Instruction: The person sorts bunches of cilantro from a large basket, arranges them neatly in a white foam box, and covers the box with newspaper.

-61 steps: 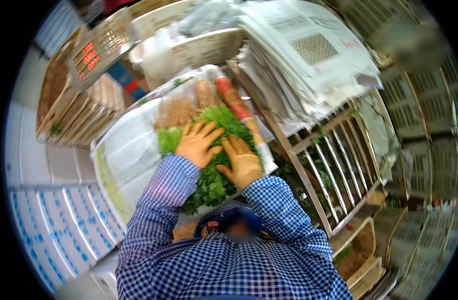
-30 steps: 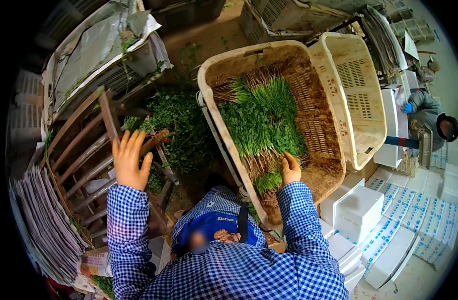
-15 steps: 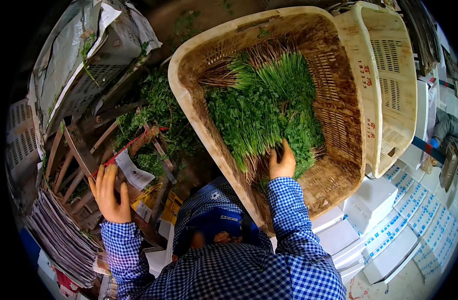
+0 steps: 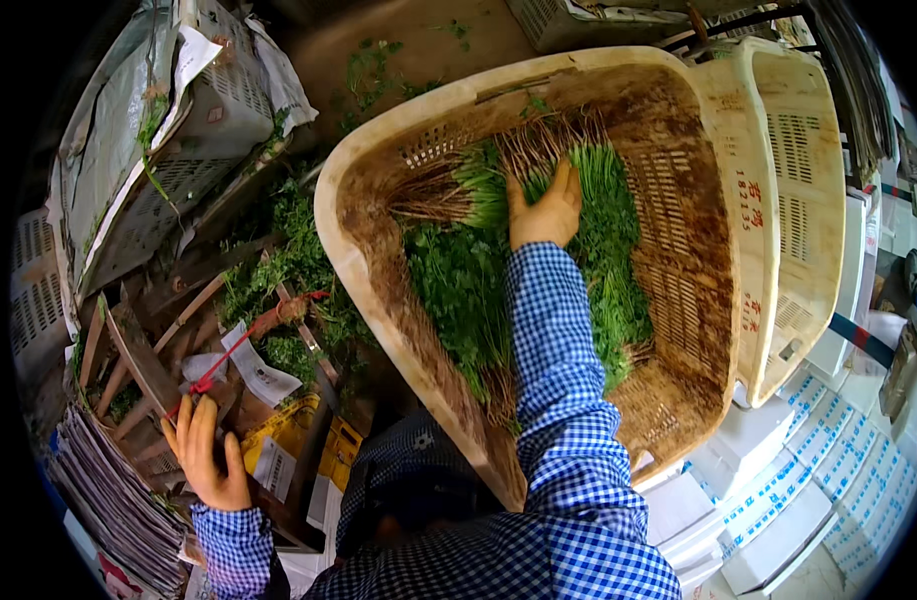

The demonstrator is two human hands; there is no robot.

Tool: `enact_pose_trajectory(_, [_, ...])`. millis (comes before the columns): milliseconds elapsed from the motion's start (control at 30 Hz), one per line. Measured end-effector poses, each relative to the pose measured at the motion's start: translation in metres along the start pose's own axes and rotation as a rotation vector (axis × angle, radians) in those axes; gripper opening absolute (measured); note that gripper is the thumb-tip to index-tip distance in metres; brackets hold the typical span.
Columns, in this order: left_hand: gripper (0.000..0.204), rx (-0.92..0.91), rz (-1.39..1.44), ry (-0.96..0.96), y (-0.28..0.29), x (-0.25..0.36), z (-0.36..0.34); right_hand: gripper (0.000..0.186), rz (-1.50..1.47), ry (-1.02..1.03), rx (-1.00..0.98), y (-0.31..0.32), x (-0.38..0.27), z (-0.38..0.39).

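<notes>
A large cream plastic basket, stained brown inside, holds bunches of leafy greens with thin green stems and brownish roots. My right hand is inside it, near the far wall. Its thumb and fingers dip around the stems of one bunch, and the fingertips are partly hidden among them. My left hand has its fingers stretched out, holding nothing. It lies by a wooden frame, its fingertips near a red string.
A second cream basket adjoins on the right, above white boxes. Stacked paper sheets sit at lower left, a paper-covered crate at upper left. Loose greens lie beside the basket, and a yellow box near my left hand.
My right hand has moved from the near side of the greens to the stems at the far side. My left hand has shifted slightly nearer to me, still stretched out.
</notes>
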State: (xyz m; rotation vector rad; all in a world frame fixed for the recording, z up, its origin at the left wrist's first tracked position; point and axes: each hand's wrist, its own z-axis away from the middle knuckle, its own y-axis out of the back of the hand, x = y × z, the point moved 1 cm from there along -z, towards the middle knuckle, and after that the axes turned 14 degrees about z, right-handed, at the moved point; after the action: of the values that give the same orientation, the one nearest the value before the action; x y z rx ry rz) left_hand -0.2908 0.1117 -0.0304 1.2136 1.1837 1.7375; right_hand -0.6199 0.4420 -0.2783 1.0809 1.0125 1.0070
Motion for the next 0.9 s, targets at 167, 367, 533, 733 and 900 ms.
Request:
enact_pose_trajectory(167, [0.041, -0.054, -0.050, 0.022, 0.001, -0.001, 0.005, 0.086, 0.392, 0.092, 0.003, -0.030, -0.019, -0.037])
enact_pose_trajectory(367, [0.041, -0.055, -0.058, 0.042, 0.001, -0.004, 0.006, 0.083, 0.444, 0.224, 0.107, -0.026, 0.001, -0.064])
enact_pose_trajectory(533, [0.041, -0.077, -0.085, 0.058, 0.000, -0.004, 0.005, 0.091, 0.651, 0.172, -0.021, -0.028, -0.017, -0.073])
enact_pose_trajectory(733, [0.040, -0.112, -0.084, 0.059, 0.004, -0.009, 0.010, 0.091, 0.516, 0.131, 0.052, -0.012, -0.001, -0.090])
enact_pose_trajectory(900, [0.037, -0.109, -0.063, 0.077, 0.004, -0.012, 0.014, 0.097, 0.396, -0.137, -0.143, 0.008, -0.011, -0.104])
